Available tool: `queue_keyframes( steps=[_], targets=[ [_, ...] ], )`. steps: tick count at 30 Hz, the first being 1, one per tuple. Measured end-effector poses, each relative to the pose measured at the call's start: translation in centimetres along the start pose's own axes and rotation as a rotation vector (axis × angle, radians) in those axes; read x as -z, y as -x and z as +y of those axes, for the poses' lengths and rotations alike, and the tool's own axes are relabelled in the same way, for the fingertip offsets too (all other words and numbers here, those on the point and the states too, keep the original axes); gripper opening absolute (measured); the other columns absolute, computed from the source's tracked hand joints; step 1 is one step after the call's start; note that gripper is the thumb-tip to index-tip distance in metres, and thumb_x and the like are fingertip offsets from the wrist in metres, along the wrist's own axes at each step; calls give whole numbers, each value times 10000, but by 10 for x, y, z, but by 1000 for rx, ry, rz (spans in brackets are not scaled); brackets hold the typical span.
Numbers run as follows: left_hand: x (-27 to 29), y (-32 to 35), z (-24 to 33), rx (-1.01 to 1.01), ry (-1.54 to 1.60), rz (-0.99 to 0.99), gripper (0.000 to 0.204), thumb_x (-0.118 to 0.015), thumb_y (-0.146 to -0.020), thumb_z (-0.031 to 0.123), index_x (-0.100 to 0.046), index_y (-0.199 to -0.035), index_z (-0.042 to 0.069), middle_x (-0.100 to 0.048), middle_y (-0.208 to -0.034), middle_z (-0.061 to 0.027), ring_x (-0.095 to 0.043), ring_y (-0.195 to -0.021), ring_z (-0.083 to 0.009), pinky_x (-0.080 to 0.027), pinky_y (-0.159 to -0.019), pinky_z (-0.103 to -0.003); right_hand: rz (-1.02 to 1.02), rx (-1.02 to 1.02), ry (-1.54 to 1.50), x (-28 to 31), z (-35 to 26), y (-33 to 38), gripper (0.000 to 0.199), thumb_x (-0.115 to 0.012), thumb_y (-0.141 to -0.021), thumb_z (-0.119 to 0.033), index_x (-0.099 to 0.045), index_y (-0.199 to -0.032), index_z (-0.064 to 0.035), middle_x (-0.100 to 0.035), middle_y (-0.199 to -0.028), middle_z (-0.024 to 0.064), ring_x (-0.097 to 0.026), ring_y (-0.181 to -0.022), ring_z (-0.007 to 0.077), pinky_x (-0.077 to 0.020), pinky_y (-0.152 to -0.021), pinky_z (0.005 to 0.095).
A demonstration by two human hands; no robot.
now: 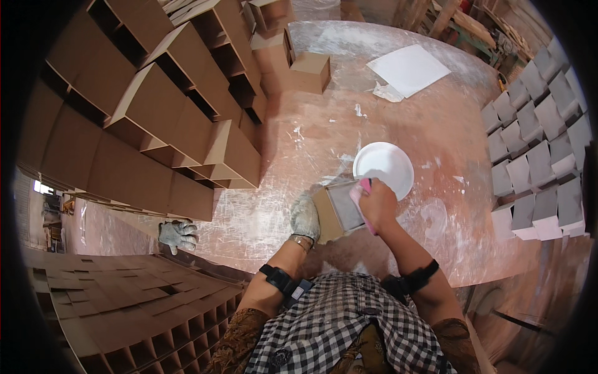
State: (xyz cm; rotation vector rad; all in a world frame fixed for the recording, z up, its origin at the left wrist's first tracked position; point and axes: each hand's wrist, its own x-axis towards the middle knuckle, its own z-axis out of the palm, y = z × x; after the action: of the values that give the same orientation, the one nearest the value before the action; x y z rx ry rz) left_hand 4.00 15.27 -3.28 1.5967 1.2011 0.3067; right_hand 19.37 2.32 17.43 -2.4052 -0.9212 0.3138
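Observation:
My left hand (305,217), in a grey work glove, grips the left side of a small brown open box (333,212) and holds it tilted above the floor. My right hand (375,204) is bare and presses a pink cloth or pad (363,187) against the grey-coated inner face of the box. Just beyond the box, a white round bowl (384,168) sits on the dusty floor. My checked shirt fills the lower middle of the view.
Stacks of brown open boxes (162,106) stand at the left and far left. Grey-coated boxes (539,143) lie in rows at the right. A spare grey glove (177,235) lies on the floor at the left. A white sheet (408,68) lies farther out.

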Motion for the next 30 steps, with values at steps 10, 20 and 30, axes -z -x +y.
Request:
queue_keyframes(
  steps=[10,20,30],
  targets=[
    [3,20,31,-164,271,-8,282,-413,-924,205,-541,-1127,56,-567,-1096,-177,-574,-979,-306,-476,-798,-369,-135,308,-117,3,-8,9,250,-588,-724,-176,-604,-907,-7,-608,-788,212,-589,-770,393,-470,-696,432],
    [8,24,40,-186,-255,44,264,-417,-914,159,-538,-1116,41,-574,-1080,-187,-580,-967,-326,-483,-799,-382,-435,201,7,67,21,11,175,-554,-719,-176,-609,-766,-16,-607,-763,214,-590,-769,378,-460,-687,443],
    [25,60,94,-343,-805,164,304,-412,-905,153,-490,-1177,43,-569,-1064,-160,-581,-948,-293,-483,-796,-361,-79,315,-87,9,14,-7,191,-557,-712,-173,-597,-822,-22,-611,-826,203,-585,-763,376,-463,-686,451]
  ],
)
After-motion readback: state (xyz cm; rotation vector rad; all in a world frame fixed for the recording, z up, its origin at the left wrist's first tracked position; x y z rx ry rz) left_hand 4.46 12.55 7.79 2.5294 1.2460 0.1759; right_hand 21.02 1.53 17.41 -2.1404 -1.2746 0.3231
